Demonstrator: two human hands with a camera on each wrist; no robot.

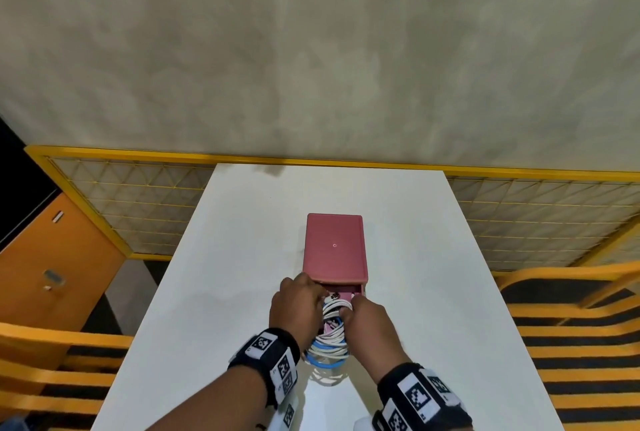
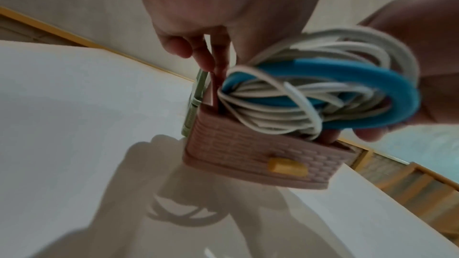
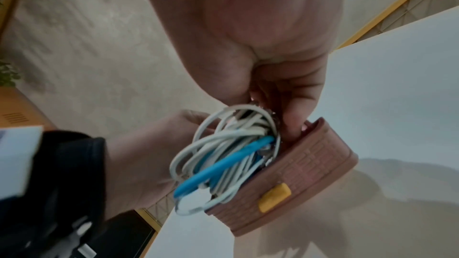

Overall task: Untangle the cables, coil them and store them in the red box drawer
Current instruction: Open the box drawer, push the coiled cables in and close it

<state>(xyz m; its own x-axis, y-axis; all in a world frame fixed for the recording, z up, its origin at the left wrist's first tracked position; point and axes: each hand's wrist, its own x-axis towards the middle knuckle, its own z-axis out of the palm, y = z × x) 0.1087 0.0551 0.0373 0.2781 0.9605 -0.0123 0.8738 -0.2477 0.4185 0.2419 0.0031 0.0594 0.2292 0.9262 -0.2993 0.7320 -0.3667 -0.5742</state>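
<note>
The red box (image 1: 334, 247) stands mid-table with its drawer (image 2: 248, 150) pulled out towards me; the drawer front carries a yellow handle (image 3: 274, 196). A coiled bundle of white and blue cables (image 1: 329, 340) stands partly inside the drawer and rises over its front wall. My left hand (image 1: 311, 295) curls round the bundle's left side, its fingertips (image 2: 206, 62) down at the drawer's left wall. On the right side my right hand (image 1: 353, 306) grips the bundle, with its fingers (image 3: 293, 121) at the drawer's rim. The drawer's inside is mostly hidden by the hands and the coil.
The white table (image 1: 242, 257) holds only the box. A yellow-framed mesh barrier (image 1: 138, 202) runs behind it. An orange cabinet (image 1: 52, 257) stands to the left, and yellow slatted chairs (image 1: 571, 326) flank the table.
</note>
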